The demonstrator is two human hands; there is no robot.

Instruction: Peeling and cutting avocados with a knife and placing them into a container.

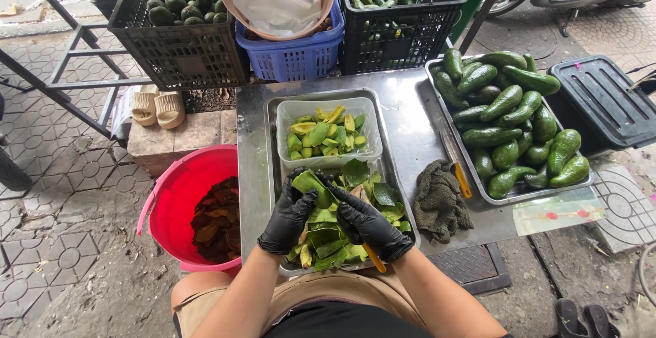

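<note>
my left hand (pixel 288 216) curled around an avocado piece (pixel 309 184) over the peels (pixel 335 232) | my right hand (pixel 369 225) closed on a knife (pixel 374 257), just right of the peels | tub (pixel 328 133) of cut pieces just beyond the peels | cloth (pixel 441 201) right of them on the desk (pixel 410 126) | tray (pixel 509 198) of whole avocados farther right | red bucket (pixel 178 194) left of the peels

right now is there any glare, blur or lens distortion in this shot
Head view: soft, even daylight with faint shadows; dull sheen on the steel table, no harsh glare; sharp focus on left hand and right hand; wide-angle bending at the edges.
</note>
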